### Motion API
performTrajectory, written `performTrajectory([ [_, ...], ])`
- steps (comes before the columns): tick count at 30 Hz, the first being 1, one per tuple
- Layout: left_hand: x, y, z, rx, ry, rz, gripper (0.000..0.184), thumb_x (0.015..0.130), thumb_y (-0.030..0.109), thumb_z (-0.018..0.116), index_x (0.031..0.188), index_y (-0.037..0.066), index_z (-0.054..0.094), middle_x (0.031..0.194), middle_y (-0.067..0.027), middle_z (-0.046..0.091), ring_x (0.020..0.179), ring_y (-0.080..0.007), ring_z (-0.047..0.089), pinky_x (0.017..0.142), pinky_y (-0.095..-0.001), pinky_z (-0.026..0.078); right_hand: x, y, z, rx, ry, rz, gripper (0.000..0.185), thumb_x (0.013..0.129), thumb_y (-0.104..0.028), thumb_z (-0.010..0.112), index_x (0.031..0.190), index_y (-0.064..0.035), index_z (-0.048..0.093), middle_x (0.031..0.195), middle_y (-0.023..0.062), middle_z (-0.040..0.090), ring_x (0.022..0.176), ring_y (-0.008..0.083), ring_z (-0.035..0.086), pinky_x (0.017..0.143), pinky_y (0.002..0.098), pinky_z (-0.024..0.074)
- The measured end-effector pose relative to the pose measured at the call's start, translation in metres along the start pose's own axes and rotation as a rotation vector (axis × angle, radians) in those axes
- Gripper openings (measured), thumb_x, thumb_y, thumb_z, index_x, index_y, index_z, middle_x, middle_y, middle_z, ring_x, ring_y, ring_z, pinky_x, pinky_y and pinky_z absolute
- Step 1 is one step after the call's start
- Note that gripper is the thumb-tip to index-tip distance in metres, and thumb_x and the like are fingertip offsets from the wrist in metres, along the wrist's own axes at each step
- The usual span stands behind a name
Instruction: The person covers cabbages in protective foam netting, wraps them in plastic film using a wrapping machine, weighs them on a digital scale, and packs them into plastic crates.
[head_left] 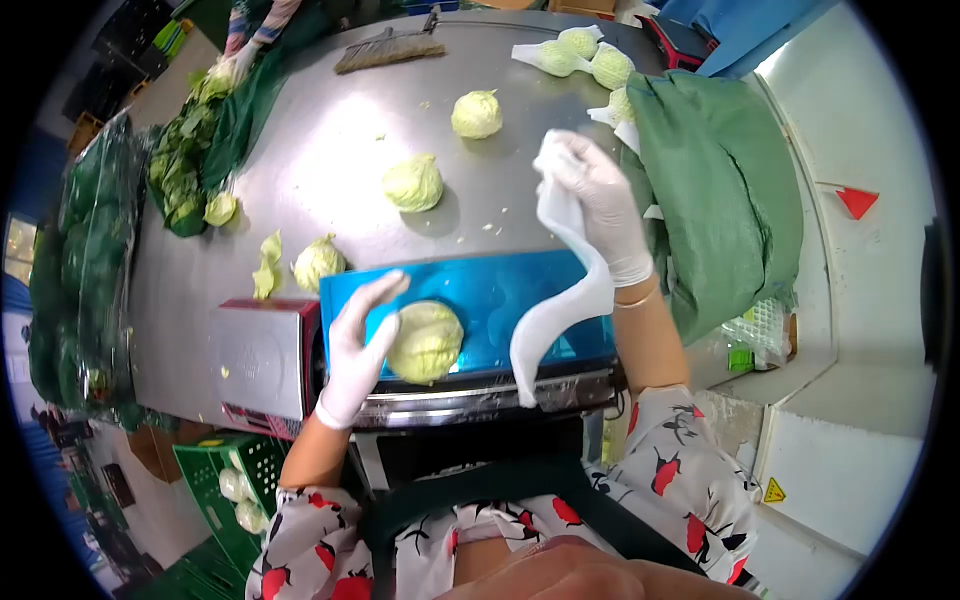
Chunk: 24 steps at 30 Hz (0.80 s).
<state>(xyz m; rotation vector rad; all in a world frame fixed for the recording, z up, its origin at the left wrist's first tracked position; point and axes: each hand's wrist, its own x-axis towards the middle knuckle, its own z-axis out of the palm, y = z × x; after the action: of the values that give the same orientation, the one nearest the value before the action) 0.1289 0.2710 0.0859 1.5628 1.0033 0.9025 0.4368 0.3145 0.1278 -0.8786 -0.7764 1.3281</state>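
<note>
On the blue surface of a wrapping machine point(490, 275) sits a round cabbage point(428, 342), pale green. My left hand point(358, 345), in a white glove, is beside its left edge with thumb and fingers apart. The thumb reaches the cabbage's side; whether it presses on it I cannot tell. Raised on the right, my gloved right hand point(600, 195) pinches the top end of a white foam net sleeve point(560, 320). The sleeve hangs limp and curved over the machine's right part, its lower end near the front edge.
Loose cabbages point(413, 184) lie on the metal table point(310, 150), with a brush point(390, 50) at the back. Netted cabbages point(610, 66) lie near a green bag point(715, 200). A scale point(262, 355) stands left. Another person's gloved hand point(238, 62) works among leaves. Below is a green crate point(215, 490).
</note>
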Motion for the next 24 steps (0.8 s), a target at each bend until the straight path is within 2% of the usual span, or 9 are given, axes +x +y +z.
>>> performTrajectory([
  [5, -0.009, 0.015, 0.023, -0.19, -0.005, 0.142, 0.058, 0.095, 0.005, 0.054, 0.149, -0.003, 0.035, 0.151, -0.017, 0.042, 0.139, -0.026, 0.041, 0.114, -0.0371, 0.033, -0.069, 0.055, 0.073, 0.146, -0.113, 0.254, 0.019, 0.098, -0.016, 0.062, 0.11, -0.002, 0.06, 0.098, 0.0054, 0.067, 0.088, 0.0114, 0.064, 0.077, 0.0243, 0.0523],
  [8, -0.033, 0.017, 0.044, -0.429, -0.052, 0.128, 0.066, 0.102, 0.015, 0.051, 0.156, -0.001, 0.017, 0.16, -0.0144, 0.026, 0.145, -0.0225, 0.029, 0.119, -0.0338, 0.022, -0.111, 0.099, 0.105, -0.154, -0.028, -0.073, 0.015, 0.091, -0.013, 0.069, 0.101, -0.0021, 0.068, 0.1, 0.0066, 0.066, 0.09, 0.014, 0.063, 0.085, 0.026, 0.0501],
  [10, -0.059, 0.018, 0.05, -0.622, -0.036, 0.04, 0.062, 0.103, 0.017, 0.05, 0.154, -0.002, 0.021, 0.157, -0.0146, 0.03, 0.144, -0.0215, 0.03, 0.119, -0.0334, 0.022, -0.132, 0.105, 0.116, -0.826, 0.084, -0.603, 0.016, 0.083, -0.01, 0.076, 0.097, -0.005, 0.071, 0.105, 0.007, 0.062, 0.102, 0.0187, 0.057, 0.09, 0.0287, 0.0466],
  [14, -0.1, -0.009, 0.048, -0.674, 0.041, -0.089, 0.025, 0.1, 0.009, 0.056, 0.123, -0.001, 0.058, 0.118, -0.0063, 0.064, 0.105, -0.0113, 0.059, 0.094, -0.0267, 0.046, -0.162, 0.121, 0.121, -0.815, 0.25, -0.63, 0.019, 0.082, -0.01, 0.077, 0.096, -0.006, 0.066, 0.1, 0.0058, 0.062, 0.097, 0.0197, 0.057, 0.087, 0.0338, 0.0473],
  [17, -0.119, -0.017, 0.033, -0.659, 0.014, -0.047, 0.021, 0.1, 0.009, 0.055, 0.118, 0.0, 0.061, 0.115, -0.0077, 0.067, 0.104, -0.012, 0.061, 0.093, -0.0264, 0.047, -0.173, 0.098, 0.102, 0.111, 0.234, 0.143, 0.015, 0.1, -0.014, 0.059, 0.101, 0.0005, 0.06, 0.092, 0.0022, 0.062, 0.084, 0.0101, 0.059, 0.077, 0.0254, 0.0507],
  [19, -0.127, -0.013, 0.018, -0.646, -0.044, 0.051, 0.03, 0.103, 0.015, 0.051, 0.129, 0.001, 0.054, 0.12, -0.0093, 0.065, 0.107, -0.0155, 0.063, 0.096, -0.0302, 0.049, -0.185, 0.115, 0.067, 0.499, 0.015, 0.267, 0.023, 0.102, -0.016, 0.055, 0.114, 0.0034, 0.058, 0.098, 0.0015, 0.063, 0.088, 0.0093, 0.06, 0.08, 0.0266, 0.0519],
  [20, -0.13, -0.01, 0.007, -0.348, -0.013, 0.078, 0.033, 0.103, 0.017, 0.05, 0.133, 0.001, 0.05, 0.122, -0.0099, 0.064, 0.108, -0.0176, 0.064, 0.098, -0.0322, 0.049, -0.2, 0.106, 0.076, 0.289, -0.068, 0.313, 0.026, 0.101, -0.018, 0.057, 0.116, 0.0031, 0.059, 0.099, 0.0017, 0.063, 0.089, 0.0093, 0.06, 0.081, 0.0273, 0.0523],
  [22, -0.14, -0.008, -0.007, -1.335, -0.04, -0.317, 0.033, 0.104, 0.021, 0.05, 0.131, 0.002, 0.052, 0.121, -0.0103, 0.064, 0.11, -0.0197, 0.064, 0.1, -0.0351, 0.049, -0.229, 0.109, 0.083, 0.305, -0.22, 0.663, 0.033, 0.093, -0.015, 0.065, 0.12, 0.0025, 0.06, 0.099, 0.0036, 0.066, 0.089, 0.0106, 0.062, 0.081, 0.0272, 0.0526],
  [24, -0.156, -0.008, -0.01, -1.347, -0.279, -0.33, 0.034, 0.105, 0.022, 0.048, 0.131, 0.001, 0.054, 0.122, -0.0091, 0.064, 0.114, -0.0184, 0.061, 0.101, -0.0341, 0.048, -0.245, 0.11, 0.085, 0.253, -0.465, 0.784, 0.032, 0.088, -0.01, 0.067, 0.117, 0.0036, 0.063, 0.097, 0.0076, 0.07, 0.088, 0.0134, 0.065, 0.078, 0.027, 0.0526],
])
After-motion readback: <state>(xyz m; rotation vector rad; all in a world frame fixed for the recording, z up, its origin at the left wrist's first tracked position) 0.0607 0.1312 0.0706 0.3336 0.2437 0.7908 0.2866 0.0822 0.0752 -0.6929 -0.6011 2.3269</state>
